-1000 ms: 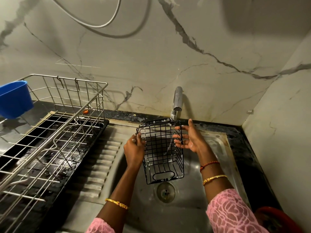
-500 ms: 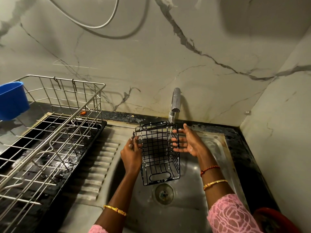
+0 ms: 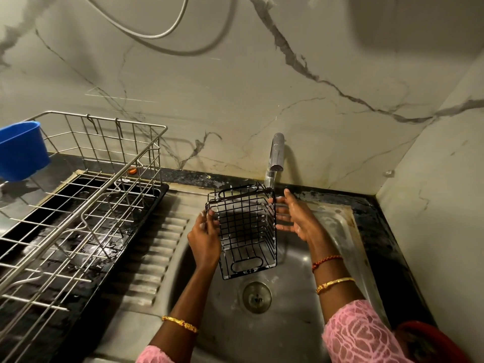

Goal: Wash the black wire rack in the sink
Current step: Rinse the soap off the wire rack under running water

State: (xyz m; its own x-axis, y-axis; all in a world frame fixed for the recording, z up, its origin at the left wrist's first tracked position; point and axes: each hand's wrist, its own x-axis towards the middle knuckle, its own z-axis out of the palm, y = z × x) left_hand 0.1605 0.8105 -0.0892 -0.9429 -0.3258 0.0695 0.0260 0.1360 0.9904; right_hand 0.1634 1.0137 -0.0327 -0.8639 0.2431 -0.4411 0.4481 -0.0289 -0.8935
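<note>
Over sink (image 3: 348, 233), black wire rack (image 3: 246, 231) between hands.

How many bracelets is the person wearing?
3. A gold bangle on the left wrist. On the right wrist, a red thread band nearer the hand and a gold bangle below it. The pink sleeves could hide more.

Grey-veined marble walls (image 3: 262, 87) meet in a corner on the right; a dark stone bench (image 3: 387, 221) runs beneath them, dimly lit, with a hose (image 3: 167, 30) looping overhead.
</note>
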